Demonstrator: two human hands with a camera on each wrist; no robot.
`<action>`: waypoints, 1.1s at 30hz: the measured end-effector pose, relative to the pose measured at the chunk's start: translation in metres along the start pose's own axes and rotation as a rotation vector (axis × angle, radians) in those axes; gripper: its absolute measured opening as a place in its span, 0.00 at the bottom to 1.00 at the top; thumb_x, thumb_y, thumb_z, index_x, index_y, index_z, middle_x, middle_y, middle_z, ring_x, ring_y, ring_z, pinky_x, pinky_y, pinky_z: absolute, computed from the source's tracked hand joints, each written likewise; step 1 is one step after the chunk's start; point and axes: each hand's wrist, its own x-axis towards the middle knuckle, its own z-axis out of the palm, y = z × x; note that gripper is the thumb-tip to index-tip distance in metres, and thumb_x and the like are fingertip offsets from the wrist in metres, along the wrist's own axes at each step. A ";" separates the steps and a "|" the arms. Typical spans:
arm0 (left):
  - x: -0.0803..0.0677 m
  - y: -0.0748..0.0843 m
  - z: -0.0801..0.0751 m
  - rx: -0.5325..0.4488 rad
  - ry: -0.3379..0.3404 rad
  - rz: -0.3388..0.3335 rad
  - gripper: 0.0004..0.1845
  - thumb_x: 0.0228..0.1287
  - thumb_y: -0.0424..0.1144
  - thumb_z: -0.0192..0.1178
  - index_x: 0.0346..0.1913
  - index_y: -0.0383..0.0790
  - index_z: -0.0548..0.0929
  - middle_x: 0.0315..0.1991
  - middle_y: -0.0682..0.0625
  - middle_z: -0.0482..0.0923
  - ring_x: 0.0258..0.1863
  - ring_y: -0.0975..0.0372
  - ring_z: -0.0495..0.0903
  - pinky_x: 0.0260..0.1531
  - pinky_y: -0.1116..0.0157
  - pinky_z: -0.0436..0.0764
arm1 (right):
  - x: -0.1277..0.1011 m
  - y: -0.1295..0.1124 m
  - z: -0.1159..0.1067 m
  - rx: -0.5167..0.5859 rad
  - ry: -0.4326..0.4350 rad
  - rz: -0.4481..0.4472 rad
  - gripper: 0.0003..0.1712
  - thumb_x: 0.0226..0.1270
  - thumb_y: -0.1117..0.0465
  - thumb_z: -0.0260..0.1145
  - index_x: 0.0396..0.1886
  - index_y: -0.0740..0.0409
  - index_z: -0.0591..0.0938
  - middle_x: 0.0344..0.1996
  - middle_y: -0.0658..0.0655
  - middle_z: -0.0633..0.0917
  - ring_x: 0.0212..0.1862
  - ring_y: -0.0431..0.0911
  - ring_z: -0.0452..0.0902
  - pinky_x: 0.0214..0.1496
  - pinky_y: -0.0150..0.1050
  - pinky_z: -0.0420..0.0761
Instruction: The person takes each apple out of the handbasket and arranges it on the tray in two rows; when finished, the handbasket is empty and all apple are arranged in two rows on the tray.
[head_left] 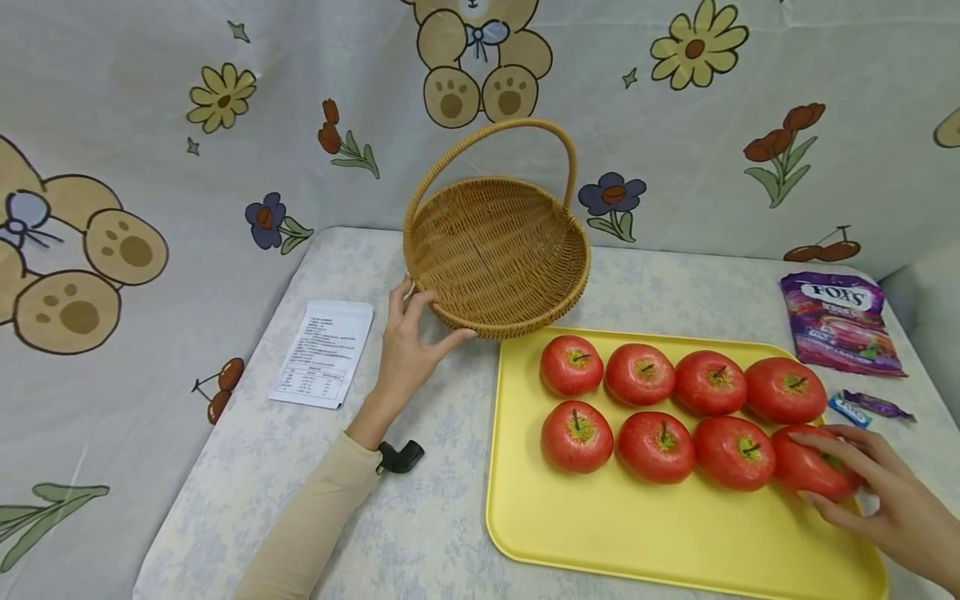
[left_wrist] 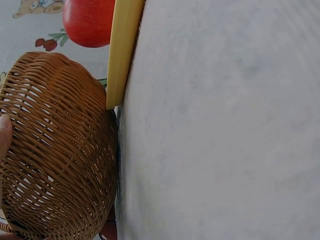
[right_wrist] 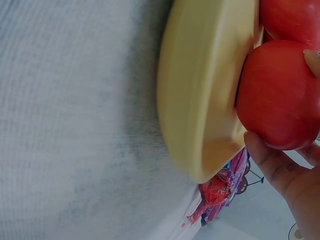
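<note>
From the head camera, the left hand (head_left: 408, 342) sits just left of centre, its grip curled on the near left rim of a wicker basket (head_left: 497, 250). The basket is round, shallow and golden brown, with an arched handle, and it stands on the bench (head_left: 420, 517) touching the far edge of a yellow tray (head_left: 637, 533). Eight red apples lie on the tray in two rows of four. At the lower right, the right hand (head_left: 896, 492) has its fingers bent over the end apple (head_left: 813, 468) of the near row, a glossy red fruit with a greenish dimple. A purple sweet bag (head_left: 840, 321) lies at the right edge, with a printed sheet (head_left: 324, 352) left of the basket.

The left wrist camera shows the basket's woven wall (left_wrist: 60, 150) filling the left side, a fingertip (left_wrist: 5, 132) pressed to it, and the tray's edge (left_wrist: 122, 50) above.

The right wrist camera shows the held apple (right_wrist: 280, 95) at the upper right, smooth and deep red, resting against the tray rim (right_wrist: 205, 95), with the thumb (right_wrist: 270, 160) pressed under it.
</note>
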 end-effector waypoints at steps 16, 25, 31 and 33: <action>0.000 -0.004 0.003 0.011 0.006 0.003 0.34 0.46 0.53 0.77 0.53 0.44 0.73 0.71 0.37 0.56 0.70 0.41 0.63 0.59 0.48 0.77 | 0.001 -0.004 0.003 -0.018 -0.001 0.009 0.50 0.42 0.66 0.82 0.68 0.60 0.69 0.62 0.78 0.55 0.57 0.75 0.51 0.32 0.65 0.78; -0.001 -0.002 0.004 0.010 0.000 -0.006 0.34 0.48 0.52 0.76 0.56 0.44 0.73 0.72 0.36 0.53 0.67 0.40 0.66 0.56 0.47 0.79 | -0.004 -0.006 0.005 -0.026 0.014 0.026 0.53 0.44 0.63 0.82 0.70 0.62 0.65 0.68 0.79 0.50 0.62 0.79 0.47 0.36 0.72 0.73; -0.001 -0.001 0.003 -0.002 -0.012 -0.020 0.33 0.50 0.55 0.74 0.57 0.46 0.73 0.74 0.37 0.50 0.67 0.40 0.67 0.55 0.45 0.79 | -0.003 -0.024 -0.003 -0.069 0.037 0.050 0.52 0.42 0.62 0.83 0.69 0.60 0.67 0.69 0.80 0.50 0.62 0.80 0.47 0.35 0.75 0.72; -0.001 -0.001 0.003 -0.003 -0.015 -0.022 0.33 0.51 0.56 0.73 0.57 0.47 0.73 0.75 0.37 0.50 0.67 0.40 0.67 0.54 0.45 0.79 | -0.003 -0.032 -0.005 -0.080 0.035 0.055 0.51 0.44 0.61 0.82 0.69 0.58 0.67 0.70 0.79 0.49 0.64 0.80 0.45 0.35 0.76 0.70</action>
